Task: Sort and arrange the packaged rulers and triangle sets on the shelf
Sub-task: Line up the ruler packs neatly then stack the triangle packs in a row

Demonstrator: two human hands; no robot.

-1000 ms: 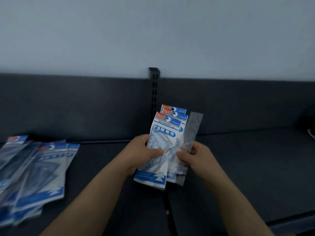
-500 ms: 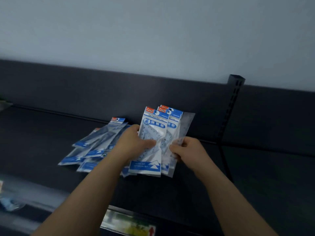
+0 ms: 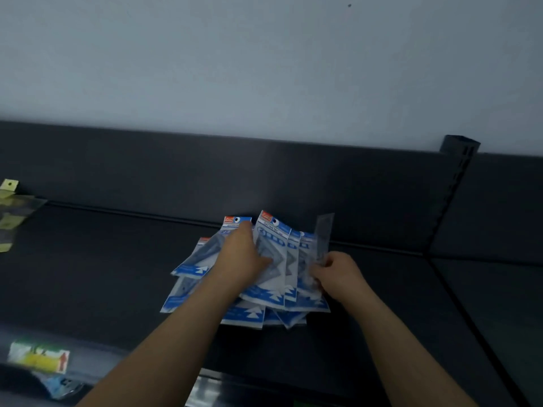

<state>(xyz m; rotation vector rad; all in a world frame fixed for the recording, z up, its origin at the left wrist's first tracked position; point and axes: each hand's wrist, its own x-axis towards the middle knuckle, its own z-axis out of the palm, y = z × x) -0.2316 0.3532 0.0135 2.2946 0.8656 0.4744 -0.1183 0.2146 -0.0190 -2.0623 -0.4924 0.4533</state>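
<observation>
The fan of blue-and-white plastic triangle-set packets [image 3: 271, 248] had come down from mid-air onto the loose pile of matching packets [image 3: 191, 265] lying on the dark grey metal shelf [image 3: 88, 274]. The left hand [image 3: 244, 259] gripped the fan, thumb across its front. The right hand [image 3: 335, 274] pinched its right edge, beside the clear plastic ruler sleeve [image 3: 324, 233]. The batches looked nearly merged, though the heap remained unsquared.
</observation>
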